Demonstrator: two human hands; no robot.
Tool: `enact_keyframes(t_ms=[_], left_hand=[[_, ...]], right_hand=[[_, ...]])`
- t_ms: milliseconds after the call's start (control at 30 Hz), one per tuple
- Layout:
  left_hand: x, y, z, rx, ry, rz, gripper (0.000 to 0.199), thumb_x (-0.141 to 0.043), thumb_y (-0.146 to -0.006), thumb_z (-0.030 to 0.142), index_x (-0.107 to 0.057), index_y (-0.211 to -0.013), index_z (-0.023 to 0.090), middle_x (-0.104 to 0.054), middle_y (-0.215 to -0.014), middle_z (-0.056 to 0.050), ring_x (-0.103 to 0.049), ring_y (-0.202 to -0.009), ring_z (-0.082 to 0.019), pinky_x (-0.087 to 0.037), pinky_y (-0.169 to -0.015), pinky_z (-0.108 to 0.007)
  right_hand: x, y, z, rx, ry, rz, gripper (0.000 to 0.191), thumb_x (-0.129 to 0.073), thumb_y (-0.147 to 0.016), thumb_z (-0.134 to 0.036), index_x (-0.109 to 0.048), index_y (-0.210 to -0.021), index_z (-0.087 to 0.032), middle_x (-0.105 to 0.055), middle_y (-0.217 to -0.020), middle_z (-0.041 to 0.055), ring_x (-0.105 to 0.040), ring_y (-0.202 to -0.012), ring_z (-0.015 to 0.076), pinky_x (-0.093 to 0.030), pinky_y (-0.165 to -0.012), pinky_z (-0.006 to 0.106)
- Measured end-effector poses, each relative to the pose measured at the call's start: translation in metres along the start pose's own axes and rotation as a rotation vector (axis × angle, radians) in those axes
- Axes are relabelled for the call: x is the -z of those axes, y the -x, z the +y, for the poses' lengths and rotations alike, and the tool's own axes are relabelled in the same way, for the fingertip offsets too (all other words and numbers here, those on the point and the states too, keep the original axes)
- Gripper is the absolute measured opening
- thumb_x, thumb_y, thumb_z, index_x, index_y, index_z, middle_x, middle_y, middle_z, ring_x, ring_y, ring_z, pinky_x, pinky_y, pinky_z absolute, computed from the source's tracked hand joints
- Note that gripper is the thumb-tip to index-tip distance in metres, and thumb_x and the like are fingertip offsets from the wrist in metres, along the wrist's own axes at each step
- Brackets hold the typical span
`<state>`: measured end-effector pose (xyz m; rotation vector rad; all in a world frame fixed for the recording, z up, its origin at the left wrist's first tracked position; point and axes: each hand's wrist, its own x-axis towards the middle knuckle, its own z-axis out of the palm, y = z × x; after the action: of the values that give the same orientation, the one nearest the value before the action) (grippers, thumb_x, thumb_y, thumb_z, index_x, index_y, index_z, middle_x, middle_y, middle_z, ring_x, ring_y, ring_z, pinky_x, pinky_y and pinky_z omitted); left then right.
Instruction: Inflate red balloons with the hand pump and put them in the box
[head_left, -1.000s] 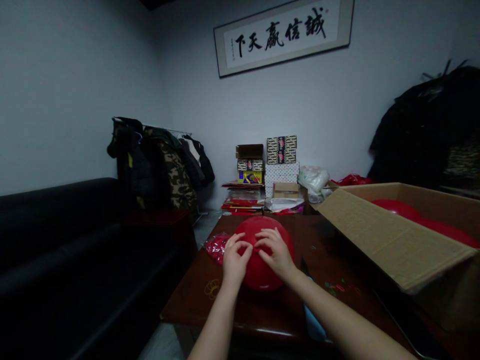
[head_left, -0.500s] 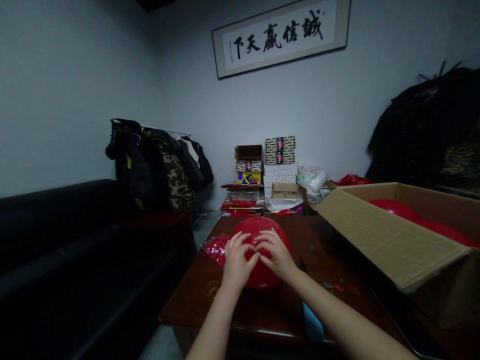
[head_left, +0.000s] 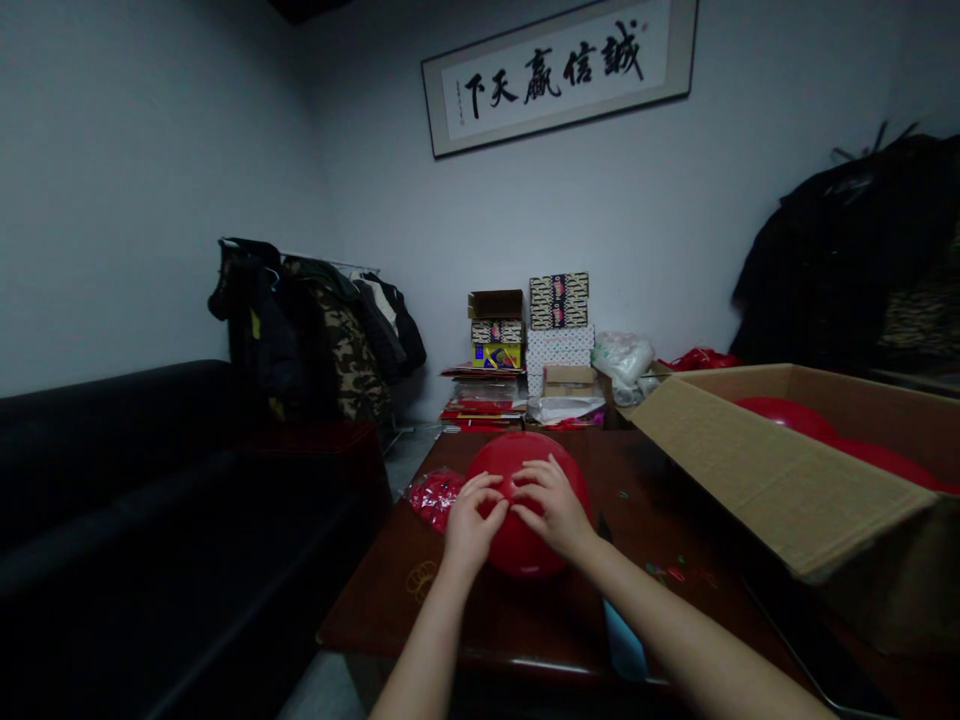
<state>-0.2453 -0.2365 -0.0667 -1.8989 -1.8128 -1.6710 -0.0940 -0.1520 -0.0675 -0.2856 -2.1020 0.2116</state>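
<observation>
The left hand [head_left: 471, 520] and right hand [head_left: 555, 512] reach in from 7 and 4 o'clock, fingers curled before the red balloon [head_left: 529, 552] over the tabletop [head_left: 551, 630]; each grip is nearly pinched, on what I cannot tell; a shiny packet [head_left: 435, 497] lies at the balloon's 9 o'clock, an open carton [head_left: 780, 480] at 3; the balloon looks round, its neck's direction hidden

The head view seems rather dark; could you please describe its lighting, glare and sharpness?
Head view: dim, the black sofa sunk in shadow; head view: glare on the near edge of the table, glints on the plastic packet; head view: the small coloured bits look soft.
</observation>
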Motion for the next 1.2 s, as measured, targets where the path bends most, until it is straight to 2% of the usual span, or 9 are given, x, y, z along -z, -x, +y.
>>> enact_keyframes(t_ms=[167, 433, 600, 800, 933, 967, 1033, 1133, 1200], left_hand=[[-0.003, 0.002, -0.002, -0.001, 0.022, 0.023, 0.009, -0.056, -0.075, 0.02, -0.061, -0.068, 0.02, -0.066, -0.103, -0.007, -0.054, -0.107, -0.023, -0.038, -0.096, -0.046], [-0.002, 0.001, 0.007, 0.029, 0.035, 0.034, 0.009, -0.055, -0.073, 0.017, -0.059, -0.066, 0.02, -0.066, -0.098, -0.007, -0.059, -0.098, -0.022, -0.042, -0.092, -0.042], [-0.001, 0.0, 0.015, 0.03, 0.019, 0.048, 0.008, -0.055, -0.072, 0.015, -0.059, -0.067, 0.02, -0.066, -0.097, -0.007, -0.058, -0.098, -0.022, -0.042, -0.092, -0.042], [-0.001, -0.001, 0.013, 0.007, -0.006, 0.056, 0.008, -0.054, -0.073, 0.016, -0.058, -0.067, 0.02, -0.065, -0.098, -0.006, -0.058, -0.098, -0.021, -0.043, -0.091, -0.042], [0.002, -0.002, 0.017, -0.083, -0.087, 0.04, 0.008, -0.054, -0.075, 0.015, -0.056, -0.069, 0.02, -0.064, -0.098, -0.006, -0.055, -0.102, -0.021, -0.042, -0.093, -0.043], [0.003, -0.002, 0.02, -0.109, -0.126, 0.037, 0.008, -0.053, -0.075, 0.014, -0.056, -0.07, 0.02, -0.064, -0.098, -0.006, -0.054, -0.104, -0.022, -0.04, -0.094, -0.044], [0.005, -0.001, 0.024, -0.145, -0.208, 0.033, 0.009, -0.052, -0.077, 0.013, -0.056, -0.074, 0.021, -0.064, -0.099, -0.006, -0.051, -0.108, -0.023, -0.033, -0.099, -0.049], [0.005, 0.001, 0.033, -0.185, -0.259, -0.007, 0.011, -0.049, -0.081, 0.014, -0.057, -0.08, 0.021, -0.063, -0.104, -0.006, -0.048, -0.113, -0.022, -0.025, -0.104, -0.053], [0.002, 0.004, 0.04, -0.236, -0.251, -0.085, 0.012, -0.048, -0.082, 0.016, -0.058, -0.082, 0.022, -0.064, -0.107, -0.005, -0.047, -0.116, -0.022, -0.023, -0.106, -0.053]], right_hand=[[-0.004, 0.002, 0.0, -0.024, -0.042, 0.027, 0.009, -0.059, -0.075, -0.023, -0.062, -0.082, -0.028, -0.061, -0.099, 0.0007, -0.05, -0.106, 0.0196, -0.023, -0.103, 0.052], [-0.003, 0.001, -0.007, -0.122, -0.115, 0.099, 0.006, -0.054, -0.073, -0.021, -0.056, -0.078, -0.024, -0.056, -0.102, 0.003, -0.051, -0.105, 0.0193, -0.024, -0.103, 0.051], [0.002, 0.0, -0.008, -0.082, -0.104, 0.057, 0.012, -0.057, -0.071, -0.022, -0.058, -0.083, -0.025, -0.055, -0.108, 0.0035, -0.047, -0.112, 0.0211, -0.024, -0.103, 0.051], [0.002, -0.001, -0.003, 0.002, -0.041, -0.016, 0.015, -0.056, -0.075, -0.022, -0.062, -0.088, -0.029, -0.057, -0.11, 0.0026, -0.045, -0.115, 0.0218, -0.023, -0.103, 0.055], [-0.003, 0.002, 0.001, -0.048, 0.024, 0.003, 0.014, -0.056, -0.077, -0.028, -0.061, -0.091, -0.029, -0.057, -0.112, 0.0033, -0.043, -0.118, 0.0231, -0.017, -0.104, 0.058], [-0.004, 0.004, 0.004, -0.079, 0.045, 0.016, 0.017, -0.058, -0.076, -0.031, -0.06, -0.093, -0.029, -0.055, -0.115, 0.0044, -0.04, -0.121, 0.0248, -0.014, -0.104, 0.06], [-0.005, 0.008, 0.01, -0.148, 0.085, 0.032, 0.039, -0.063, -0.071, -0.039, -0.054, -0.107, -0.027, -0.047, -0.126, 0.0091, -0.033, -0.126, 0.0302, -0.012, -0.101, 0.065], [-0.003, 0.013, 0.018, -0.211, 0.131, 0.007, 0.087, -0.07, -0.06, -0.046, -0.029, -0.134, -0.023, -0.027, -0.141, 0.018, -0.021, -0.131, 0.0368, -0.019, -0.096, 0.069], [0.002, 0.012, 0.02, -0.207, 0.161, -0.019, 0.101, -0.069, -0.06, -0.044, -0.012, -0.14, -0.022, -0.017, -0.145, 0.0194, -0.013, -0.134, 0.0363, -0.02, -0.097, 0.067]])
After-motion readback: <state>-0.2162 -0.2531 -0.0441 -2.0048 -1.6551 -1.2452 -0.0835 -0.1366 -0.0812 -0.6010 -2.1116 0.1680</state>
